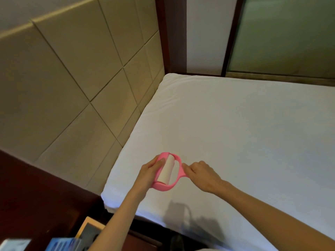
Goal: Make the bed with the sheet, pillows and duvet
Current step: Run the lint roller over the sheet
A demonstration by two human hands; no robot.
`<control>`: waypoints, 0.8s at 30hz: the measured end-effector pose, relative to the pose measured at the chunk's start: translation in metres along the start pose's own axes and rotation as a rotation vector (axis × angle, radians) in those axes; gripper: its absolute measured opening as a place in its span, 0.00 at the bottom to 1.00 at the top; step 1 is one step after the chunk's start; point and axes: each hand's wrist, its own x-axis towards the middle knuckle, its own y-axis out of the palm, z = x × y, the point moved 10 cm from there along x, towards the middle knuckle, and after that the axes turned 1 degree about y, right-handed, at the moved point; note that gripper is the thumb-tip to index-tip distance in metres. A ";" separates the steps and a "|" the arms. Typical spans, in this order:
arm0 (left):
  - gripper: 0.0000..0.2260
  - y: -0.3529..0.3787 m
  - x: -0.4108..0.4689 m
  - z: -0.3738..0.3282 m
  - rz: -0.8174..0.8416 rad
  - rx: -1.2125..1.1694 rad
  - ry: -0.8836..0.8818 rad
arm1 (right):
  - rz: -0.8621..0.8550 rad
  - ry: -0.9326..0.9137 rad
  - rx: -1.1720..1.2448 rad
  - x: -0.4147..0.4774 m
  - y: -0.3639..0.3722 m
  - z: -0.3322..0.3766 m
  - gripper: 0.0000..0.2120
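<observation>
Fingers (159,162) of left hand (147,174) curl round the frame of a pink lint roller (167,170); right hand (202,175) pinches its opposite side. Both are over the white sheet (235,133), which is spread flat on the mattress. Contact unclear. Tan headboard (72,87) adjoins left, blue box (61,244) near bottom edge.

Smooth white cloth sheet (235,133), glossy pink plastic lint roller (167,172) with matt paper, padded leather-look headboard (72,78)

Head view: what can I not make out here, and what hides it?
All in the head view.
Blue thing, bottom left: blurred, cut by the lower edge.
Roller, left side: covered by the left hand.
What the right hand pinches, frame or paper: too small.
Bed, far end: cut off by the right edge.
</observation>
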 end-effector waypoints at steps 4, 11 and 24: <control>0.15 0.004 -0.001 -0.010 0.014 0.016 0.053 | 0.039 -0.113 0.009 -0.005 0.002 0.001 0.24; 0.19 -0.002 0.004 -0.016 -0.144 -0.026 0.122 | 0.086 -0.207 -0.066 0.000 -0.001 -0.001 0.17; 0.21 0.000 0.003 -0.005 -0.101 -0.173 0.086 | 0.067 -0.220 -0.050 0.004 -0.010 0.004 0.18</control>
